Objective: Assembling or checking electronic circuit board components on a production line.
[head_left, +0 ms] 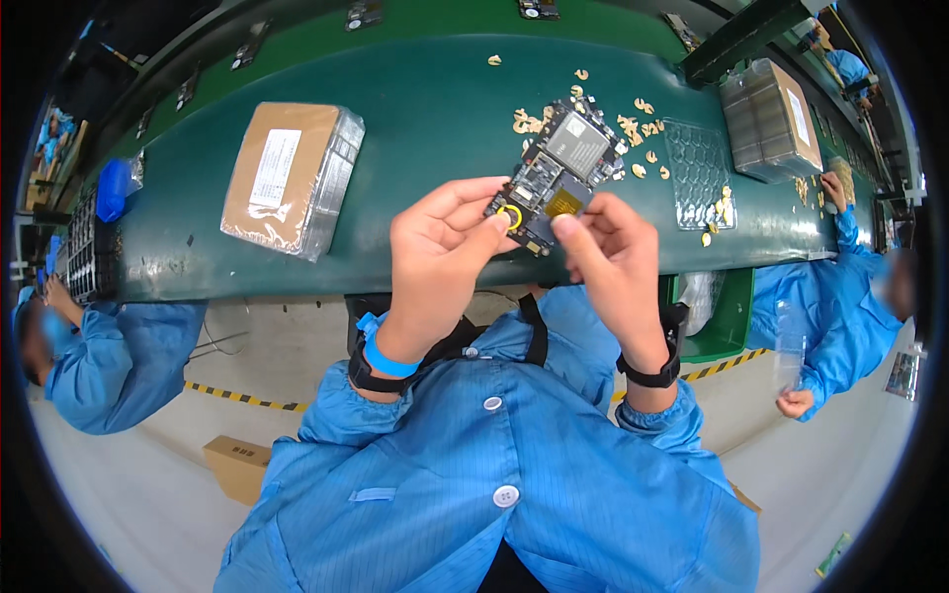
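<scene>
A black circuit board [535, 182] with silver metal shields is held up in front of me, tilted, over the near side of the green table. My left hand [447, 255] pinches its lower left end, thumb on top beside a yellow ring [511, 217]. At the lower right edge, my right hand [621, 265] is closed on the board with thumb and bent fingers, next to a gold-coloured patch [563, 204]. Small pale curled pieces [631, 127] lie scattered on the table past the board. A clear tray with round pockets [692, 163] sits to their right.
Wrapped stacks of clear trays topped with cardboard stand at left [272, 168] and right [776, 114]. More boards [364, 14] lie along the far strip. Co-workers in blue sit at left [129, 361] and right [840, 306]. A green bin [727, 331] is below the table edge.
</scene>
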Tool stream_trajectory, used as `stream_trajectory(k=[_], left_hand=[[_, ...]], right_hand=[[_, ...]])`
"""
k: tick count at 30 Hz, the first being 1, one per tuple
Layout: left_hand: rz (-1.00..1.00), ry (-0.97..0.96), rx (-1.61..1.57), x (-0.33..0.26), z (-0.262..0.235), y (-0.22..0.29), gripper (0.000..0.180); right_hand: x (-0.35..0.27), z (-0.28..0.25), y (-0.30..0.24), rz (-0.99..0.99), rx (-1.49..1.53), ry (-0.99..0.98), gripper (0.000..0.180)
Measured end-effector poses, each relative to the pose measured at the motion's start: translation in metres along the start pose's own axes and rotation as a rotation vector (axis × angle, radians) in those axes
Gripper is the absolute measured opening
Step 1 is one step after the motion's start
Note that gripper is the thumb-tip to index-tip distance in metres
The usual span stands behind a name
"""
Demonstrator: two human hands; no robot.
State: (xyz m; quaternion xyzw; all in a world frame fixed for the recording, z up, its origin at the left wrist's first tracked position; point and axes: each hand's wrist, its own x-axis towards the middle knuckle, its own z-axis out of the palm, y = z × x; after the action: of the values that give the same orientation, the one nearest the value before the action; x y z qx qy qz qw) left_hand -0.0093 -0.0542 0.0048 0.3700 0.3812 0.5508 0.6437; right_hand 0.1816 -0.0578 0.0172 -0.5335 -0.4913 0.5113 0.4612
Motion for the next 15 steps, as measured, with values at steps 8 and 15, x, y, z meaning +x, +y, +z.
stream_trajectory(k=[8,15], left_hand=[[0.103,-0.006,0.021,0.024,-0.009,-0.009,0.044],[0.039,0.038,-0.040,0.028,-0.022,-0.005,0.041]], right_hand=[[0.064,-0.010,-0.028,0.091,0.101,-0.066,0.013],[0.105,-0.012,-0.053,0.075,-0.016,-0.183,0.014]])
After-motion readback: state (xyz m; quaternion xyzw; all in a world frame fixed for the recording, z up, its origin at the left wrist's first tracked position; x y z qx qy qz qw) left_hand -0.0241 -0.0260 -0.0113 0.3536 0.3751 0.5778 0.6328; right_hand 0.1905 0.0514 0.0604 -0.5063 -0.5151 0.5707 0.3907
